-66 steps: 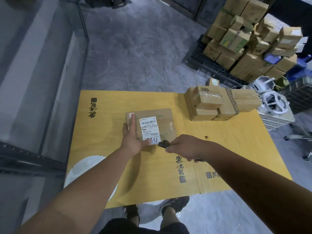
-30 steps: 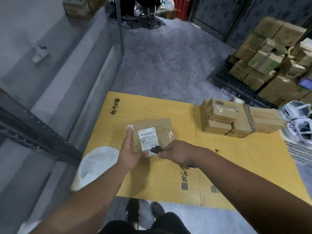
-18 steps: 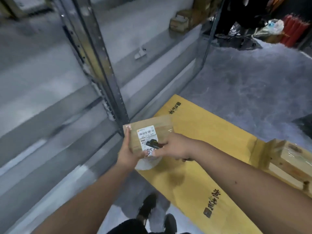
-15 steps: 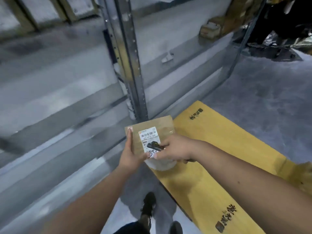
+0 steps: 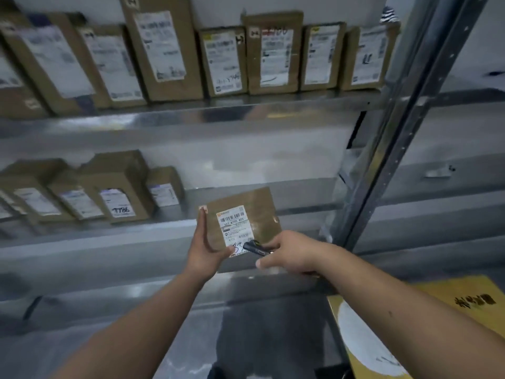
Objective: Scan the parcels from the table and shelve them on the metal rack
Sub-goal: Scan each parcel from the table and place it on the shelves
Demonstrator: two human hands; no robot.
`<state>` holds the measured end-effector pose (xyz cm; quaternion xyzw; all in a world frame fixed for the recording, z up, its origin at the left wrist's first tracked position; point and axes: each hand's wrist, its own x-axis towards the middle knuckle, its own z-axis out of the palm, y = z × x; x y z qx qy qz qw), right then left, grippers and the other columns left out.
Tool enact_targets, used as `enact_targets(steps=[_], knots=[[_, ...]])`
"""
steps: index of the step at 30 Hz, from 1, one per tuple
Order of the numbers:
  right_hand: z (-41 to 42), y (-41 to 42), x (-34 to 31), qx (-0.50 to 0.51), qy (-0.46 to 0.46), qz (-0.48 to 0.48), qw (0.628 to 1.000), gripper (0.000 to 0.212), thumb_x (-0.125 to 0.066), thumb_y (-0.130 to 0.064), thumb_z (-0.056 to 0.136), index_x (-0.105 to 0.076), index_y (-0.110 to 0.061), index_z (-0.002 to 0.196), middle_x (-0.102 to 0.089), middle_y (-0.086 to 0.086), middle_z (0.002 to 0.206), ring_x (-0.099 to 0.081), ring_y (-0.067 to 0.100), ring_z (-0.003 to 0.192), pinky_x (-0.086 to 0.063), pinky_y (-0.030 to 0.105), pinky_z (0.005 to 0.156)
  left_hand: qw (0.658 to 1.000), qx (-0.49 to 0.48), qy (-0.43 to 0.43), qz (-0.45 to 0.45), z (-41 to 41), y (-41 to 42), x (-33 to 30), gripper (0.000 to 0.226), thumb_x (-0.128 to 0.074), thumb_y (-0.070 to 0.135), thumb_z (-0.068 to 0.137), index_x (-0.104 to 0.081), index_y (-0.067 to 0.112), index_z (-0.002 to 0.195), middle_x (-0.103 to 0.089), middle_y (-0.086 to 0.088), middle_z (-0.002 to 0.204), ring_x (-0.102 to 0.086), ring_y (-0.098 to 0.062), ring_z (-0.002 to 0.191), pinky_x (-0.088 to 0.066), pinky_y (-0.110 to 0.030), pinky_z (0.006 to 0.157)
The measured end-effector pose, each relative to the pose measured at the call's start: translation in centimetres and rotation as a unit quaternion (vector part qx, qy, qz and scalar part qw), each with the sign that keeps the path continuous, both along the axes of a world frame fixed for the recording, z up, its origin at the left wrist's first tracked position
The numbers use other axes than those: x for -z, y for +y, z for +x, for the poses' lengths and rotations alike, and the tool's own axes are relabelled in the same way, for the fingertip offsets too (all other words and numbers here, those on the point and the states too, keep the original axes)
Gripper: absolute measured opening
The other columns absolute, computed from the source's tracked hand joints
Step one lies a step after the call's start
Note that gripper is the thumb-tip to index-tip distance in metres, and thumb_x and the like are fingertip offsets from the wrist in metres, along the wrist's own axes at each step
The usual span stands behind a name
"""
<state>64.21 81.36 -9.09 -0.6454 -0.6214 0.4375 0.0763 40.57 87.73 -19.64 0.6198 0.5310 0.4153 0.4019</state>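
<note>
**Parcel now up at the rack**

Since the earlier frames the view has swung off the table and onto the rack [image 5: 273, 105], and I see the parcel [image 5: 246, 214] lifted clear of the tabletop and carried in front of the shelves. The rack fills most of my view, its upright post [image 5: 404, 132] running down the right side. On the top shelf a row of boxes [image 5: 218, 58] stands label-out; on the middle shelf a smaller group of boxes [image 5: 109, 192] sits to the left, with bare metal to their right. The parcel hangs in front of that bare stretch, touching no shelf that I can make out, its white label [image 5: 235, 228] facing me. Only a yellow corner of the table [image 5: 464, 302] shows at lower right.

My left hand [image 5: 207, 250] cradles the parcel's left edge, fingers straight up along the side and thumb across the bottom corner. My right hand [image 5: 289, 255] is curled round a black pen [image 5: 255, 248], its tip resting by the handwriting at the foot of the label; whether that hand also supports the parcel I cannot tell.
</note>
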Motion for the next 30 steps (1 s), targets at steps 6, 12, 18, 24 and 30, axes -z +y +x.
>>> enact_targets(steps=[6, 12, 18, 24, 30], knots=[[-6.6, 8.4, 0.4, -0.003, -0.047, 0.017, 0.999, 0.04, -0.081, -0.054, 0.085, -0.078, -0.024, 0.112, -0.063, -0.002, 0.076, -0.058, 0.016, 0.057, -0.045, 0.02, 0.045, 0.999, 0.013, -0.006, 0.044, -6.7, 9.4, 0.6, 0.131, -0.094, 0.014, 0.07, -0.009, 0.054, 0.16, -0.041, 0.008, 0.163, -0.043, -0.01, 0.147, -0.042, -0.045, 0.119], [-9.7, 13.8, 1.8, 0.024, -0.071, 0.017, 0.997, 0.032, -0.079, -0.047, 0.089, -0.074, -0.022, 0.109, -0.063, -0.002, 0.078, -0.059, 0.015, 0.063, -0.041, 0.018, 0.043, 0.996, 0.051, -0.038, 0.06, -10.0, 18.5, 4.3, 0.126, -0.096, 0.03, 0.066, -0.015, 0.057, 0.159, -0.04, -0.002, 0.164, -0.042, -0.025, 0.15, -0.042, -0.06, 0.116], [-10.7, 16.7, 3.0, 0.048, -0.077, -0.024, 0.996, 0.045, -0.081, -0.056, 0.085, -0.074, -0.028, 0.12, -0.065, -0.001, 0.085, -0.062, 0.018, 0.067, -0.044, 0.022, 0.049, 0.998, 0.038, -0.009, 0.042, -9.6, 21.8, 3.8, 0.13, -0.088, -0.015, 0.068, -0.015, 0.042, 0.159, -0.034, -0.001, 0.161, -0.042, 0.018, 0.133, -0.049, -0.018, 0.103], [-10.3, 19.7, 4.1, 0.04, -0.059, -0.014, 0.997, 0.035, -0.08, -0.051, 0.088, -0.069, -0.045, 0.121, -0.061, -0.003, 0.082, -0.059, 0.022, 0.069, -0.048, 0.03, 0.056, 0.993, 0.025, 0.097, 0.069, -8.9, 24.4, 5.7, 0.136, -0.094, 0.015, 0.073, 0.002, 0.061, 0.158, -0.016, 0.003, 0.172, -0.018, -0.025, 0.159, -0.028, -0.053, 0.125], [-9.5, 22.6, 5.9, 0.024, -0.051, -0.025, 0.998, 0.039, -0.078, -0.055, 0.088, -0.075, -0.031, 0.118, -0.063, 0.006, 0.091, -0.059, 0.021, 0.069, -0.048, 0.031, 0.055, 0.991, -0.041, 0.106, 0.064, -6.8, 24.3, 6.5, 0.131, -0.086, 0.005, 0.079, 0.003, 0.065, 0.155, -0.014, 0.0, 0.172, -0.017, -0.026, 0.159, -0.027, -0.048, 0.125]])
